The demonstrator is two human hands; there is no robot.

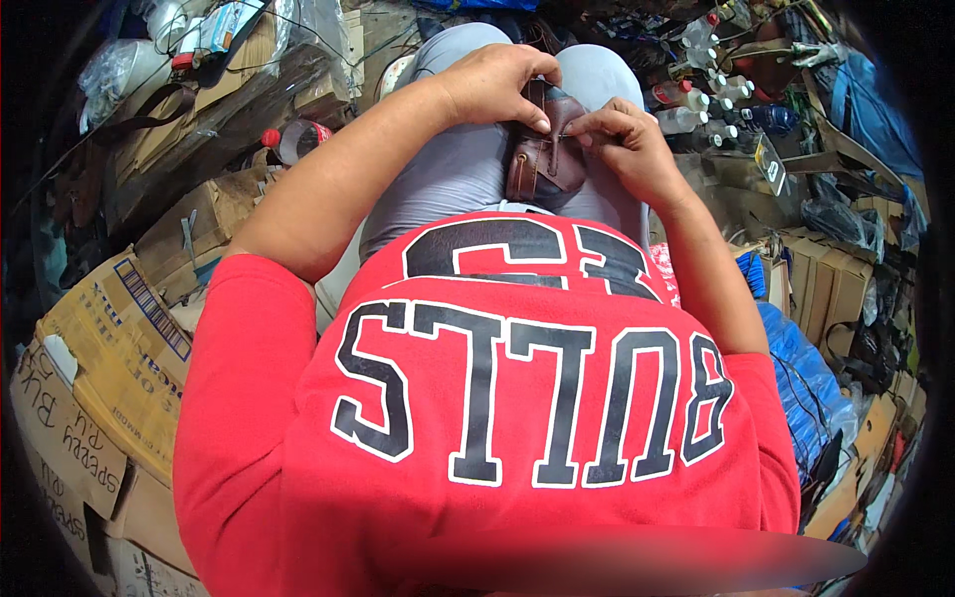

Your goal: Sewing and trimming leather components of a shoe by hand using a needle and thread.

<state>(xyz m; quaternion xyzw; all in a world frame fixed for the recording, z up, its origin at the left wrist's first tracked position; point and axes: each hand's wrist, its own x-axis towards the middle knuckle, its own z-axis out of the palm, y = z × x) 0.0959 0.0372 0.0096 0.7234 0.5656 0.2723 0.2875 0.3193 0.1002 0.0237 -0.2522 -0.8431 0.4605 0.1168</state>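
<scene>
A brown leather shoe [542, 171], with lacing and a small metal eyelet, rests between my grey-trousered knees. My left hand [507, 85] grips its far left edge, with the thumb pressed on the leather and the fingers curled over the far side. On the shoe's right side my right hand [627, 139] is closed in a pinch, thumb and forefinger together at the leather. Something thin and pale seems to show at those fingertips, too small to name. The far end of the shoe is partly hidden by my left hand.
Several plastic bottles [686, 119] lie beyond my right knee. A red-capped bottle [298, 141] is left of my left forearm. Flattened cardboard [119, 348] covers the left side. Blue plastic sheeting [801, 383] and a cardboard box [831, 279] are at the right.
</scene>
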